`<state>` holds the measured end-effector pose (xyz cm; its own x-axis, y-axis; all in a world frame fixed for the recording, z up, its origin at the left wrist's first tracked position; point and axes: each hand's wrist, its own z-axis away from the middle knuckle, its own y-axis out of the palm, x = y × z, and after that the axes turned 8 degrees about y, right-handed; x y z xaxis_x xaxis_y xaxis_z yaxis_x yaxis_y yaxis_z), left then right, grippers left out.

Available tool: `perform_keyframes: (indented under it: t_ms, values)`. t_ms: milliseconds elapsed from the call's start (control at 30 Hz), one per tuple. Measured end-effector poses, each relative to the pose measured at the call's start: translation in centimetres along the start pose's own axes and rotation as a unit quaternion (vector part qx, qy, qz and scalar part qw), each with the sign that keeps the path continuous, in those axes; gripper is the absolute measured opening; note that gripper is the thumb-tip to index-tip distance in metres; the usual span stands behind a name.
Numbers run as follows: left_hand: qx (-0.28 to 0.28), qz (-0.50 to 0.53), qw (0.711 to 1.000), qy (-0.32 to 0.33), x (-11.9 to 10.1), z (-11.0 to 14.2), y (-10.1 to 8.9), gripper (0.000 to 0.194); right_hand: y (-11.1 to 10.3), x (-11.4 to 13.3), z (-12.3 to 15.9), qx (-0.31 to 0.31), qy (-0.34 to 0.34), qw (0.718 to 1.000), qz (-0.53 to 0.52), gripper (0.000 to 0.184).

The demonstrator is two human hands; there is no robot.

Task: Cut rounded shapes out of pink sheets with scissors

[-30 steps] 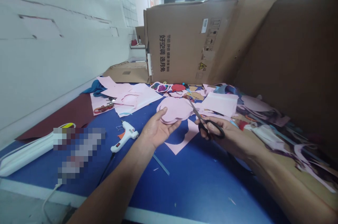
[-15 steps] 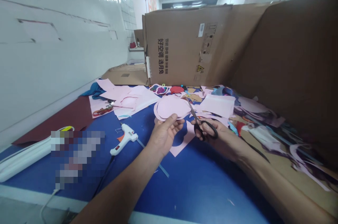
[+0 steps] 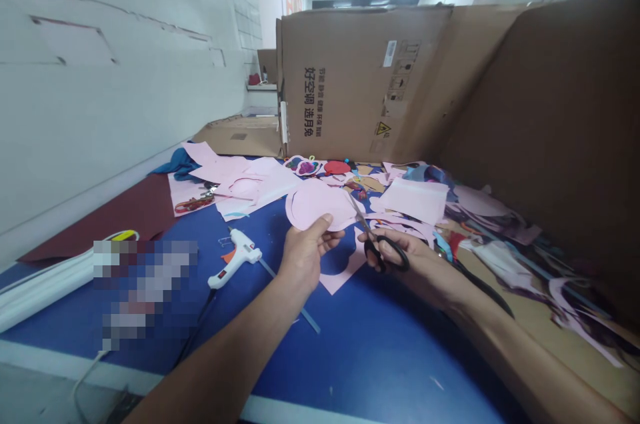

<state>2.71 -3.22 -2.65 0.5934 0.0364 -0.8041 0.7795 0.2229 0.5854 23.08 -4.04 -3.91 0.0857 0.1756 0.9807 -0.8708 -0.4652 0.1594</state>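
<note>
My left hand point(image 3: 306, 247) pinches the lower edge of a rounded pink sheet point(image 3: 325, 203), thumb on top. The sheet is held up above the blue table, and a slit curves along its left side. My right hand point(image 3: 395, 254) is closed around the black handles of a pair of scissors point(image 3: 370, 232). The blades point up and left and meet the sheet's right edge. Below the hands lies a pink offcut point(image 3: 334, 283) with a curved cut-out. Whether it is paper or thin foam I cannot tell.
A white glue gun point(image 3: 235, 257) with an orange trigger lies left of my arm on the blue table point(image 3: 360, 351). Pink sheets point(image 3: 270, 177) and a red oval piece point(image 3: 337, 167) lie farther back. Scraps point(image 3: 505, 261) are heaped at right. A cardboard box point(image 3: 350, 91) walls off the back.
The pink sheet has turned and shifted slightly left in my left hand. The scissors have moved a little left along its right edge, and the blades look closer together.
</note>
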Motion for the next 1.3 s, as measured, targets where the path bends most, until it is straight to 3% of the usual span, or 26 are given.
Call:
perform_keyframes:
  t_ms: [1300]
  values:
    - [0.021,-0.001,1.0,0.004,-0.35,0.01,-0.1,0.024,0.2,-0.04,0.05,-0.003,0.013,0.999,-0.052,0.048]
